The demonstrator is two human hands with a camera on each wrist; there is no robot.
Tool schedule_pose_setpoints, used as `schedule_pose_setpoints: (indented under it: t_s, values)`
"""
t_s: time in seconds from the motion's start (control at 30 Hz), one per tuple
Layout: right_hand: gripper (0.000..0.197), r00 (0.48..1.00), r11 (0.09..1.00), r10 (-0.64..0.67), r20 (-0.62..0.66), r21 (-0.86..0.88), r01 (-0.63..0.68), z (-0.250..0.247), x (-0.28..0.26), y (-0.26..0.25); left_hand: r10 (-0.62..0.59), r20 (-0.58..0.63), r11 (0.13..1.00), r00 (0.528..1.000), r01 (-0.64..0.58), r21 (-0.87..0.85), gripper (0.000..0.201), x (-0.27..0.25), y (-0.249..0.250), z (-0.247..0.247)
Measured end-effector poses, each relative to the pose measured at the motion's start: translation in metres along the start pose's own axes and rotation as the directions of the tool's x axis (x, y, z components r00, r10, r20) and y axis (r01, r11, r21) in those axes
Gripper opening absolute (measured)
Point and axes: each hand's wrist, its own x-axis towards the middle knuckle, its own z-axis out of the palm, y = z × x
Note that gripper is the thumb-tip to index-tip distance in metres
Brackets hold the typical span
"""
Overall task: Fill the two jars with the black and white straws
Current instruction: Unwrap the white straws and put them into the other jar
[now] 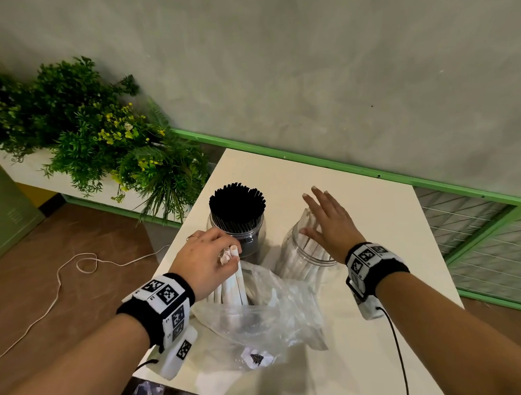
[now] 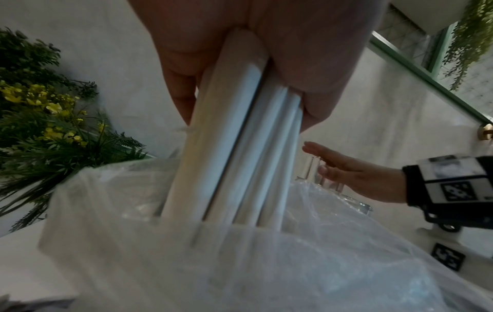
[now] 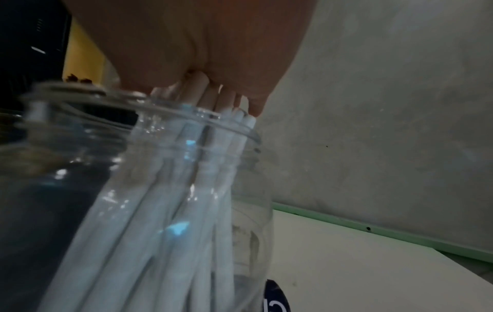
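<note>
Two hands over white table [image 1: 358, 211], left hand [image 1: 202, 259] gripping white straws [image 1: 238, 276], right hand [image 1: 329, 221] flat, grey wall [image 1: 307, 61]

Right hand [image 1: 329, 221] covers the tilted jar [image 1: 300, 252]; bare table [image 1: 373, 222] beyond.

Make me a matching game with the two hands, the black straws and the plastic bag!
Things:
1. left hand
2. right hand
3. thin black straws
4. crinkly clear plastic bag

States:
A. standing packed in a clear round jar
B. lying on the white table, white straws sticking out
C. flat and open over the clear jar of white straws
D. gripping a bunch of white straws

Pairs: 1-D, 2-C, 3-A, 4-B
</note>
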Motion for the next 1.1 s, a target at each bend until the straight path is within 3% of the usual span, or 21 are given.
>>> schedule_pose_setpoints:
  t_s: [0.13,0.27,0.37,0.5,0.67,0.87,1.1]
  values:
    - [0.065,1.0,1.0,0.014,-0.01,-0.018,-0.014,0.004,0.014,0.001,-0.003,-0.006,1.0,1.0,0.003,-0.005,0.044,-0.001,0.001,-0.001]
    - [0.052,0.952,0.997,-0.062,-0.299,0.018,0.07,0.011,0.012,-0.004,-0.014,-0.004,1.0,1.0,0.014,-0.005,0.043,-0.002,0.002,0.0]
    - [0.042,0.912,0.998,-0.059,-0.405,0.005,0.067,0.001,0.02,-0.002,-0.016,0.003,1.0,1.0,0.016,0.001,0.045,-0.002,0.002,-0.001]
    - [0.03,0.946,0.999,0.023,-0.325,-0.022,-0.031,0.0,0.02,0.004,-0.019,0.006,1.0,1.0,0.019,-0.003,0.045,-0.003,0.003,-0.001]
    - [0.024,0.938,0.97,0.166,-0.304,0.221,-0.1,-0.001,0.015,0.006,-0.015,-0.005,1.0,1.0,0.015,-0.022,0.042,-0.005,0.004,-0.001]
    - [0.021,0.966,0.987,0.106,-0.237,0.143,-0.074,0.002,0.012,0.01,-0.032,0.007,0.999,0.999,0.033,-0.021,0.042,-0.007,0.005,0.0]
    - [0.034,0.972,0.991,0.121,-0.199,0.089,-0.105,0.0,0.01,0.009,-0.027,-0.001,0.999,1.0,0.027,-0.022,0.041,-0.008,0.005,0.0]
